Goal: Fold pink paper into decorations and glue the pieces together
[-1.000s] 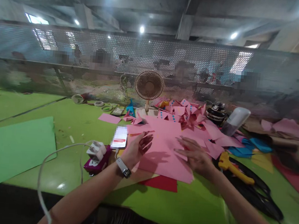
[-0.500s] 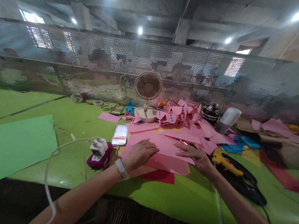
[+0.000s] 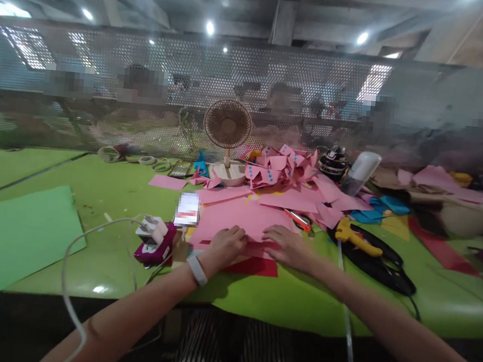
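My left hand (image 3: 227, 245) lies on the near edge of a folded pink paper sheet (image 3: 233, 217), fingers curled down onto it. My right hand (image 3: 288, 247) presses flat on the same sheet just to the right, fingers stretched toward the left hand. The two hands almost touch. A red sheet (image 3: 256, 266) shows under the pink one at the near edge. A white band is on my left wrist.
A small fan (image 3: 228, 128) stands behind a heap of folded pink pieces (image 3: 283, 171). A yellow glue gun (image 3: 353, 237), red-handled scissors (image 3: 297, 219), a white charger on a purple box (image 3: 153, 238), a phone (image 3: 187, 209) and a green sheet (image 3: 14, 233) lie on the green table (image 3: 298, 300). People sit beyond the mesh screen.
Both hands came down from above the pink sheet onto it and slid toward me and together along its near edge. The camera tilted down.
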